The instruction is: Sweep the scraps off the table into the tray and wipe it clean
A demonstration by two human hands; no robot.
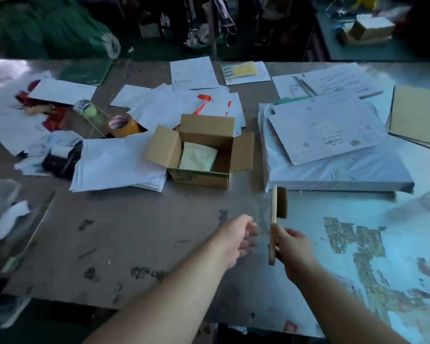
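Right hand (292,252) gripping brush (276,219) handle, bristles raised beyond, left hand (236,238) half-open just beside

The table (308,281) had a worn, patchy top, pale and peeling on the right. A large brown board (124,244) lay flat over its left part. Loose white papers (117,162) were strewn across the far left and middle, among them two tape rolls (123,124) and an open cardboard box (201,152). To the right lay a plastic-wrapped white slab (345,175) with printed sheets (325,130) on it.
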